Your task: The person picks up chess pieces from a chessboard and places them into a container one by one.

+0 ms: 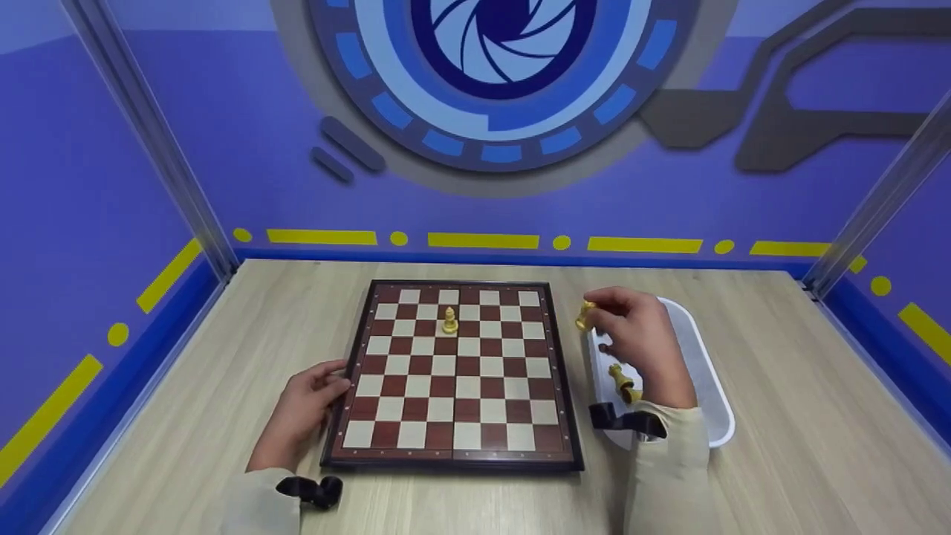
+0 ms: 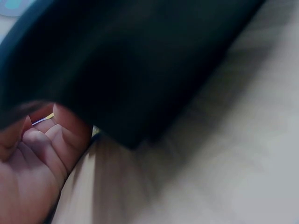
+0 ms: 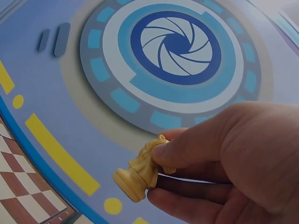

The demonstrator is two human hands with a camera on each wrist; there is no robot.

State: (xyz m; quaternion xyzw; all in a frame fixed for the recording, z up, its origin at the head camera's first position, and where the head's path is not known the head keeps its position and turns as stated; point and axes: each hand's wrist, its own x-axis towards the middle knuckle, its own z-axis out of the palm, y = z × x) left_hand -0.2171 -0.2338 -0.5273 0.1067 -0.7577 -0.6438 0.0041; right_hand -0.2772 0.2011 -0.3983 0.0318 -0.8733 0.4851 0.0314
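Observation:
My right hand point(image 1: 635, 327) pinches a gold chess knight point(image 3: 140, 170) between thumb and fingers, just above the tray's left rim. The knight is tilted, its round base pointing down and left in the right wrist view. My left hand point(image 1: 301, 405) touches the left edge of the chessboard point(image 1: 443, 458), its fingers loosely bent there. In the left wrist view a large dark shape covers much of that hand. A gold bishop point(image 1: 449, 321) stands upright on the board's far part. Further gold pieces point(image 1: 621, 380) lie in the white tray point(image 1: 724, 416), partly behind my right hand and wrist.
The board and tray stand on a light wooden table point(image 1: 208, 386), the tray to the right of the board. Blue-purple panels point(image 1: 505, 212) with yellow markings enclose the table at the back and both sides. Black straps point(image 1: 628, 422) circle both wrists.

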